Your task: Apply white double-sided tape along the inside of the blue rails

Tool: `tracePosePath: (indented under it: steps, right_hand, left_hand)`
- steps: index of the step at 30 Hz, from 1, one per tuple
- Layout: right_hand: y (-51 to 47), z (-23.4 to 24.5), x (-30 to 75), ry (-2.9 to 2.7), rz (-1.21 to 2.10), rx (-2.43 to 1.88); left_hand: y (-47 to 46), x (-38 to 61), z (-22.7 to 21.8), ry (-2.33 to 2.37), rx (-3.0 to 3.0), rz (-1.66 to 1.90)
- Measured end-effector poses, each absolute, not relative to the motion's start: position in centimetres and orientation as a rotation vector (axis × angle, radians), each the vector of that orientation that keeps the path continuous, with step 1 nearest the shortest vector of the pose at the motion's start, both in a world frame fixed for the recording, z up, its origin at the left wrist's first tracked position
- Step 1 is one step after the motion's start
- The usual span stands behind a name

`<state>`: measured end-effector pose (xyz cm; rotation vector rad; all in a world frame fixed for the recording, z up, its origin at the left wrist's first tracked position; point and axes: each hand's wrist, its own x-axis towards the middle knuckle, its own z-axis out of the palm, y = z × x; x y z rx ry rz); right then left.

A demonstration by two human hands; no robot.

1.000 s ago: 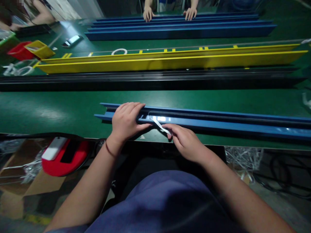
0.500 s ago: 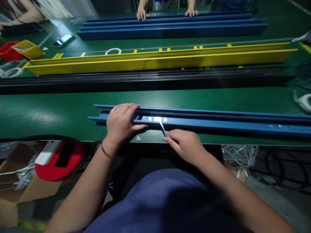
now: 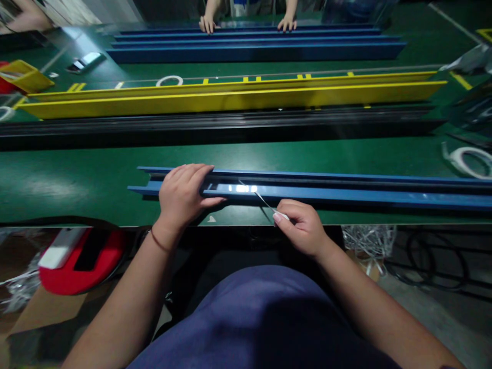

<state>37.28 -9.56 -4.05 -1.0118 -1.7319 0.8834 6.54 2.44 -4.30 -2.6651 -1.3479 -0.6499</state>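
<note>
A long blue channel profile (image 3: 346, 197) lies across the green work surface in front of me, its near end at the left. My left hand (image 3: 182, 195) grips that end, fingers over the far rail and thumb lying along the slot. A thin white strip (image 3: 261, 199) runs from the channel's slot down to my right hand (image 3: 302, 228), which pinches its end between thumb and fingers. That hand is just in front of the channel's near edge. The strip's far end is hidden inside the slot.
Black (image 3: 215, 130), yellow (image 3: 230, 100) and blue (image 3: 253, 51) profiles lie parallel beyond, with a co-worker's hands (image 3: 246, 23) at the far blue ones. White tape rings (image 3: 467, 161) lie at right. A red object (image 3: 80, 261) sits below the table edge at left.
My right hand has drawn back toward me and rightward, and the white strip now stretches longer from the slot. My left hand stays on the channel.
</note>
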Motion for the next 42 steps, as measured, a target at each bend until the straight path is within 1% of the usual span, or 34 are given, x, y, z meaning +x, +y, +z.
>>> tracePosePath:
  steps: [11,26,42]
  right_hand:
    - [-9.6,-4.9,38.0,-1.486,0.994,-0.978]
    - [-9.6,-4.6,37.9,-1.499,0.959,-1.016]
    - [-9.6,-4.6,37.9,-1.681,0.939,-0.979]
  left_hand:
    - [2.3,6.5,-4.0,-1.361,-2.663,-0.593]
    - [2.7,5.9,-3.3,-1.379,-2.709,-0.540]
    - [2.9,-1.1,-3.5,-1.448,-2.645,-0.397]
